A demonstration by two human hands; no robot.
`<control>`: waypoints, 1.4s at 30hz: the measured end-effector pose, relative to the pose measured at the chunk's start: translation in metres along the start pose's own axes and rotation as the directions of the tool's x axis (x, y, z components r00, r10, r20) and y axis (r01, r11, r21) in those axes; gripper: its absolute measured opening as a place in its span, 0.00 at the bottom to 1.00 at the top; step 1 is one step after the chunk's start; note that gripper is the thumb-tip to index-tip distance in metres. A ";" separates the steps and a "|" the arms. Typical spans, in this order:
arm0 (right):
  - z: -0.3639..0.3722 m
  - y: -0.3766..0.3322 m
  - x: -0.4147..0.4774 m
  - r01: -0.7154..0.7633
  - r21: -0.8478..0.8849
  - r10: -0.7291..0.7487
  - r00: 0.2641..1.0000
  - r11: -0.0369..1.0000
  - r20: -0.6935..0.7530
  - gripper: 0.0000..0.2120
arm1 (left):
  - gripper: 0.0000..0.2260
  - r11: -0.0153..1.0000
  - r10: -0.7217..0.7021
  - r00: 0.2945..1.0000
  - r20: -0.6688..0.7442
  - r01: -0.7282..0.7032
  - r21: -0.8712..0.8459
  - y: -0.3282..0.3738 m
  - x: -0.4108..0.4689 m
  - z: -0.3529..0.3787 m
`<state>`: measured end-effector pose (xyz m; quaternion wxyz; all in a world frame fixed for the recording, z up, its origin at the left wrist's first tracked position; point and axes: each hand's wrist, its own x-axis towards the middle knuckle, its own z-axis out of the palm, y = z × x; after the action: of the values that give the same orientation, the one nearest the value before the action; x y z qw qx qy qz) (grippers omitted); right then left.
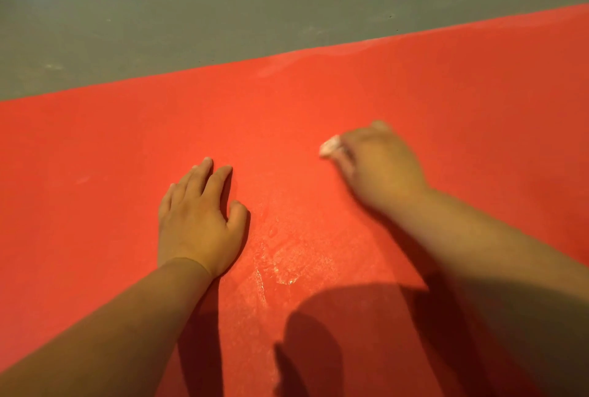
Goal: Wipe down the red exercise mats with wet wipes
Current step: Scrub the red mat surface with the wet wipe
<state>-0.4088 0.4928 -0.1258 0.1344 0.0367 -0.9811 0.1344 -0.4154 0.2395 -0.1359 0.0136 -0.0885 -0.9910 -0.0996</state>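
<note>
The right hand [379, 167] is blurred, but its fingers curl round a small wadded white wipe [330, 145], which pokes out at the thumb side and presses on the red mat [446, 93]. Just nearer the person than the wipe, a wet, glistening patch [287, 256] runs between the two arms, so that strip looks already wiped. Off to the left of the grip, the left hand [197, 221] lies flat on the mat with straight fingers, holding nothing and likely bracing. Beyond the grip, a pale smear shows at the mat's far edge, next to the grey floor [191, 14]. The mat's wide stretches to either side look matte and dry, so I judge most of the wiping is left to do.
</note>
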 end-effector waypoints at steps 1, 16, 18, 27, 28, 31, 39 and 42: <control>-0.007 0.023 0.004 -0.111 -0.069 0.109 0.993 0.991 -0.038 0.12 | 0.31 1.000 -0.001 1.000 -0.003 0.001 0.000 0.000 0.000 0.000; -0.007 0.028 0.003 -0.115 0.001 0.115 0.992 0.993 -0.051 0.14 | 0.32 1.000 0.002 1.000 0.002 -0.001 -0.004 -0.001 0.006 0.001; -0.014 0.059 0.006 -0.399 -0.039 0.386 0.905 0.916 -0.180 0.18 | 0.32 1.000 0.003 1.000 -0.002 -0.003 -0.008 -0.001 0.007 0.001; 0.014 -0.071 -0.021 0.174 0.162 -0.183 0.982 0.971 0.043 0.06 | 0.29 1.000 0.004 1.000 -0.001 -0.004 -0.009 0.000 0.010 0.003; 0.011 -0.057 -0.013 0.147 0.155 -0.156 0.987 0.977 0.048 0.07 | 0.29 1.000 0.005 1.000 -0.001 -0.005 -0.010 -0.001 0.011 0.003; -0.002 0.012 0.017 -0.123 0.021 0.125 0.987 0.992 -0.103 0.10 | 0.29 1.000 0.008 1.000 -0.004 -0.008 -0.010 -0.001 0.013 0.003; 0.008 -0.065 -0.007 0.007 0.080 -0.005 1.000 0.997 -0.018 0.05 | 0.29 1.000 0.006 1.000 -0.008 -0.006 -0.021 -0.001 0.016 0.002; 0.003 -0.083 -0.036 0.185 0.194 -0.218 0.962 0.963 0.167 0.10 | 0.28 0.999 0.006 1.000 -0.016 -0.006 -0.031 -0.001 0.018 0.004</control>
<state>-0.3664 0.4136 -0.1169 0.0511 0.1610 -0.9646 0.2024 -0.4330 0.2420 -0.1389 0.0203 -0.0909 -0.9889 -0.1159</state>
